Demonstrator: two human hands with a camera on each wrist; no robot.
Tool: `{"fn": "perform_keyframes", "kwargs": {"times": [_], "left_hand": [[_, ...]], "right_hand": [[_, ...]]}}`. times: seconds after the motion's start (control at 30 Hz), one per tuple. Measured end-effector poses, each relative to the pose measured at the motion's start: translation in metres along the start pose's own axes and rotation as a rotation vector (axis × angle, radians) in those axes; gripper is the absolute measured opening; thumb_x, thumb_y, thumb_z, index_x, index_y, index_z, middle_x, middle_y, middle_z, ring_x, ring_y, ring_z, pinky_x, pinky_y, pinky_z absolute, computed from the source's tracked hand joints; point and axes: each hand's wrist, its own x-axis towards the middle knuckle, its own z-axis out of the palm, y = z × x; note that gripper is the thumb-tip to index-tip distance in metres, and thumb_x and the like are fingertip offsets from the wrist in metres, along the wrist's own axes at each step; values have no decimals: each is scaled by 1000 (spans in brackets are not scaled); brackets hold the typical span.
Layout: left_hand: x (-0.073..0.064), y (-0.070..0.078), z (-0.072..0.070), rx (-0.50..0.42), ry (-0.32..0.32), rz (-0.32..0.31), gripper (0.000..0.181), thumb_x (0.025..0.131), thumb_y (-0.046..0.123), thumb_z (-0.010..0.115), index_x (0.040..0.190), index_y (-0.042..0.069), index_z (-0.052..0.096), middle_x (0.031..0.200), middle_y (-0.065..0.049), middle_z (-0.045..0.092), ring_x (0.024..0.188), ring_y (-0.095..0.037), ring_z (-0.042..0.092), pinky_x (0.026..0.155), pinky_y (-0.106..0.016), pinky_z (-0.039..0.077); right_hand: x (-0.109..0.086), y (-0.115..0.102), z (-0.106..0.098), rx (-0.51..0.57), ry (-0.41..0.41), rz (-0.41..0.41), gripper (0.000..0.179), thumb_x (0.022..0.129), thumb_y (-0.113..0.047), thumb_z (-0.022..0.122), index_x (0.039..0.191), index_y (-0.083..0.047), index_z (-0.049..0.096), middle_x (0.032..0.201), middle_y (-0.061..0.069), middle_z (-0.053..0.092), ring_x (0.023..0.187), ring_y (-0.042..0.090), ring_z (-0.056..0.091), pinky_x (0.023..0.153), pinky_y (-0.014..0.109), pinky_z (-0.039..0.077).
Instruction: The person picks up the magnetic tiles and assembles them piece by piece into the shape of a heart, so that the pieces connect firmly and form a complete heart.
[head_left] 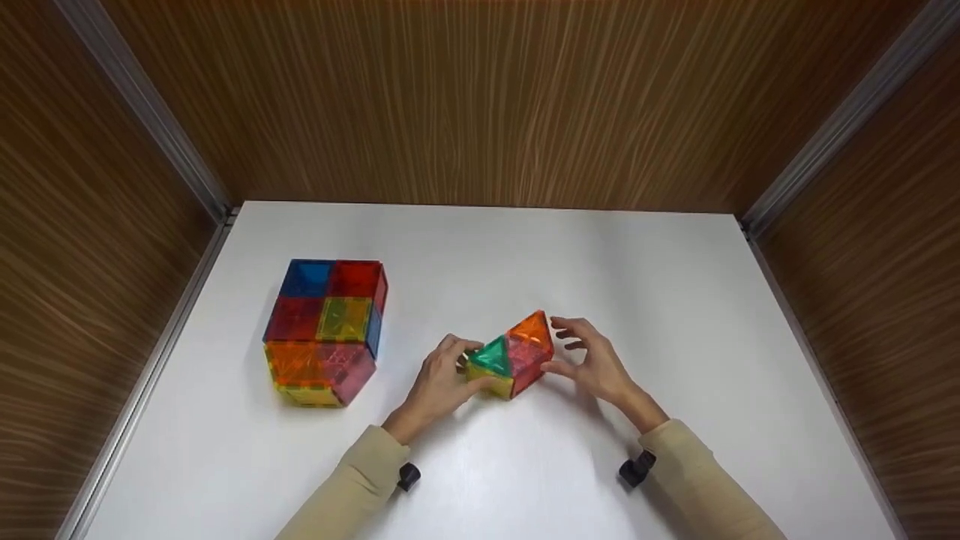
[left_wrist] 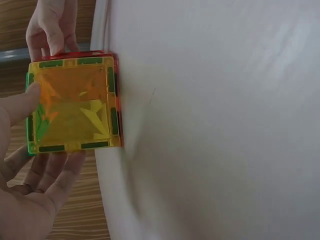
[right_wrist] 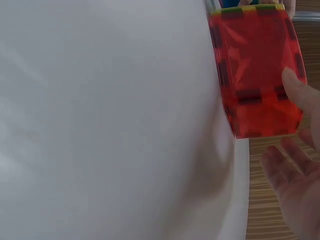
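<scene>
A small block of translucent magnetic tiles [head_left: 527, 358] sits on the table between the hands. Green and orange triangles and a pink tile show on top. One side is a yellow square tile [left_wrist: 75, 117], another a red tile [right_wrist: 255, 55]. My left hand [head_left: 441, 381] holds the block's left end, its thumb on the yellow tile and its fingers round the far side. With its thumb, my right hand [head_left: 592, 364] touches the red side. The other right fingers are spread and stand apart from the block, near the orange tile.
A larger block of magnetic tiles [head_left: 298, 319], in blue, red, yellow, orange and pink, stands to the left on the white table [head_left: 525, 247]. Wood-grain panels [head_left: 465, 97] rise behind the table and at both sides. Each wrist wears a small black camera.
</scene>
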Motion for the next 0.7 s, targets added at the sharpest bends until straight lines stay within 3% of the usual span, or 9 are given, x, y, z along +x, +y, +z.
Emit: {"fn": "perform_keyframes", "kwargs": {"times": [0.2, 0.4, 0.57, 0.7], "left_hand": [[-7, 4, 5, -8, 5, 11, 48, 89, 28, 86, 128, 6, 67, 113, -10, 67, 98, -21, 68, 88, -36, 62], [-14, 8, 12, -35, 32, 5, 46, 88, 24, 87, 125, 6, 68, 108, -8, 68, 94, -18, 68, 84, -32, 62], [-18, 12, 15, -55, 30, -7, 44, 87, 23, 88, 123, 7, 68, 106, -7, 69, 92, -16, 67, 82, -28, 61], [-19, 14, 13, -60, 5, -12, 46, 88, 23, 87, 126, 7, 67, 109, -8, 69, 95, -17, 69, 85, -31, 62]], "right_hand": [[-20, -12, 12, 4, 56, 22, 76, 78, -21, 95, 146, -12, 60, 143, 8, 65, 119, 28, 68, 98, 48, 61], [-38, -27, 28, -60, 131, 28, 86, 76, -28, 97, 149, -9, 56, 142, 12, 63, 113, 32, 70, 93, 45, 63], [-43, -30, 37, -88, 174, 31, 93, 74, -28, 98, 152, -7, 52, 138, 13, 61, 115, 29, 69, 94, 46, 63], [-43, -30, 38, -93, 175, 47, 94, 72, -27, 99, 152, -9, 52, 138, 12, 60, 116, 28, 69, 95, 46, 63]]}}
